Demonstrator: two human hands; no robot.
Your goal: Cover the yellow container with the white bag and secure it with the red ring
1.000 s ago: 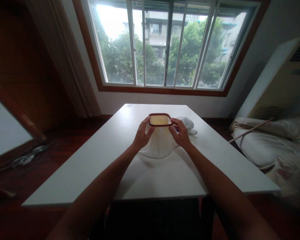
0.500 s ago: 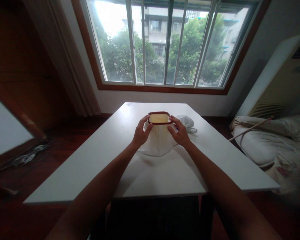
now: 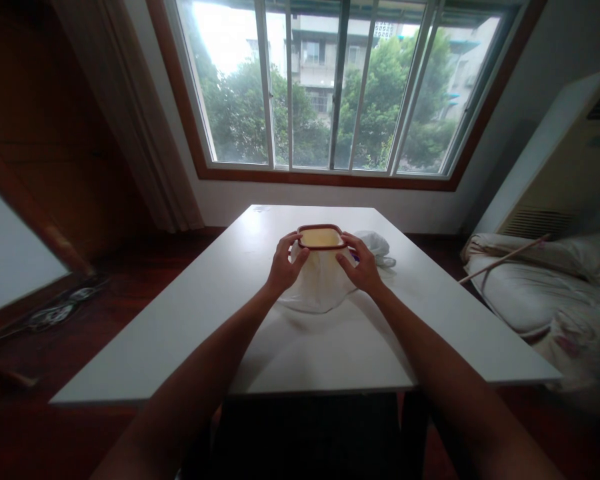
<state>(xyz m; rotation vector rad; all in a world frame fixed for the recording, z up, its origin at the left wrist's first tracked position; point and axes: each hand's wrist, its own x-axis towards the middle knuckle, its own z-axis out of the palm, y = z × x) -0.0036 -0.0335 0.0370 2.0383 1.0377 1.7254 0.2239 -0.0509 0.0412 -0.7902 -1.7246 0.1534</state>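
Note:
A small trash bin with a rounded reddish-brown rim (image 3: 322, 247) and a pale yellow inside (image 3: 321, 237) stands in the middle of the white table. A translucent plastic bag (image 3: 314, 287) hangs around its outside and spreads onto the tabletop, so the bin's lower body shows only faintly. My left hand (image 3: 285, 263) grips the left end of the rim, fingers on top and thumb on the near side. On the opposite end my right hand (image 3: 360, 263) holds it the same way.
A crumpled white plastic bag (image 3: 377, 247) lies just beyond my right hand on the white table (image 3: 180, 320). To the right, a pale covered heap (image 3: 520, 280) has a stick (image 3: 505, 258) across it. Cables (image 3: 63, 308) lie on the floor at left.
Both hands and the bin keep almost the same pose. The whole view has shifted very slightly.

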